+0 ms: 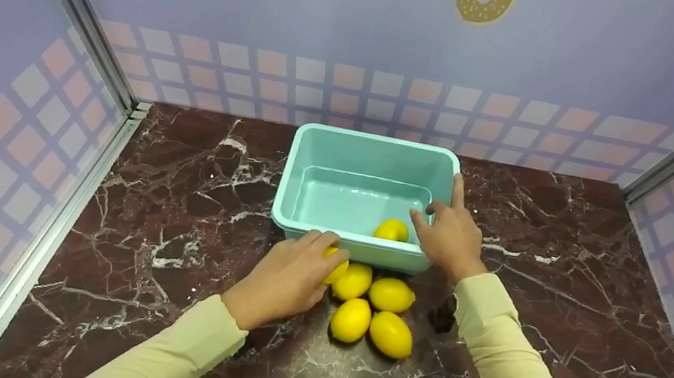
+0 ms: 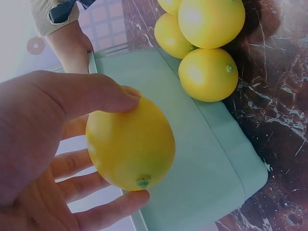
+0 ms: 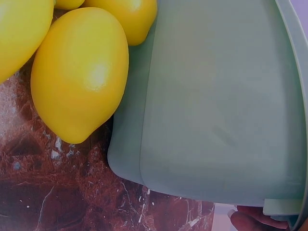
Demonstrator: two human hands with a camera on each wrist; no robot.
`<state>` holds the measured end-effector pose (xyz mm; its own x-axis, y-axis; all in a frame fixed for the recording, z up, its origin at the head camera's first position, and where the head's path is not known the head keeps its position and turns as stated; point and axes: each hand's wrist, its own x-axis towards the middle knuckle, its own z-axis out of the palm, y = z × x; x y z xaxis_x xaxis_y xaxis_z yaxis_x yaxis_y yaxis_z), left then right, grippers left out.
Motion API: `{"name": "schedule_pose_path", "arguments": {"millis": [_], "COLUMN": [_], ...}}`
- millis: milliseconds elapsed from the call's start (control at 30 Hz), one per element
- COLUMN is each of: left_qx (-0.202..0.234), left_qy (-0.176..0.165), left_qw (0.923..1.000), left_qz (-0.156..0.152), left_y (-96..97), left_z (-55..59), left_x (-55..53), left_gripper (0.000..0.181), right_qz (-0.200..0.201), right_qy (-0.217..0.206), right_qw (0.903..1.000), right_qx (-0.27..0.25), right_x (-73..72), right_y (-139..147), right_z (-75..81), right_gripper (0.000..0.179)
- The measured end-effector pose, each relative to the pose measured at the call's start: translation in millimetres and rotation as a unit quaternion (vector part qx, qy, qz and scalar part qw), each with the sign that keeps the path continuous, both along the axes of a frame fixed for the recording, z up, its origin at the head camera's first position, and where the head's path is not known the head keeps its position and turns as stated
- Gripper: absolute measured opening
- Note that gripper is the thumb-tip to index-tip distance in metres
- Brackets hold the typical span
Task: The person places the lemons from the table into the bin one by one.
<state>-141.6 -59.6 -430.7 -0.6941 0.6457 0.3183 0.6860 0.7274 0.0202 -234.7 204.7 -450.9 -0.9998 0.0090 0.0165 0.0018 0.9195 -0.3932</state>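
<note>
Gripping one lemon (image 2: 132, 144): left hand (image 1: 292, 274). Right hand (image 1: 453, 239) holds plastic tub (image 1: 363, 239) rim. Inside lemon (image 1: 392, 230): one; outside lemons (image 1: 351, 321) left: four.

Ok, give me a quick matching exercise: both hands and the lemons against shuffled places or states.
1. Left hand
2. Right hand
3. Lone unheld lemon
4. Four grouped lemons

A. On the marbled table
B. Inside the basin
C. Touching the basin's rim
D. Gripping another lemon

Pairs: 1-D, 2-C, 3-B, 4-A
</note>
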Motion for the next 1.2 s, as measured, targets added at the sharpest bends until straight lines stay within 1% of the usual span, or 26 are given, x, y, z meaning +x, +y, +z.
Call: {"name": "schedule_pose_path", "arguments": {"millis": [167,400,633,1000,1200], "left_qx": [-0.001,0.001,-0.006,0.0,-0.006], "left_qy": [0.006,0.005,0.005,0.013,0.002], "left_qw": [1.0,1.0,1.0,0.9999,1.0], "left_qz": [-0.003,-0.006,-0.005,-0.011,-0.006], "left_y": [1.0,2.0,3.1,4.2,5.2], "left_z": [2.4,5.6,8.8,12.8,15.0], "left_x": [-0.3,-1.4,-3.1,-6.6,-8.5], "left_gripper": [0.036,0.037,0.039,0.041,0.042], "right_qz": [0.001,0.004,0.004,0.005,0.004], "right_qy": [-0.001,0.003,-0.004,-0.003,-0.004], "right_qw": [1.0,1.0,1.0,1.0,1.0], "right_qx": [-0.003,-0.004,-0.005,-0.003,0.004], "right_x": [0.9,1.0,-0.8,0.2,0.8], "right_y": [0,0,1,0,0], "right_z": [-0.5,-0.1,-1.8,-0.1,0.1], "right_gripper": [0.052,0.052,0.052,0.052,0.051]}}
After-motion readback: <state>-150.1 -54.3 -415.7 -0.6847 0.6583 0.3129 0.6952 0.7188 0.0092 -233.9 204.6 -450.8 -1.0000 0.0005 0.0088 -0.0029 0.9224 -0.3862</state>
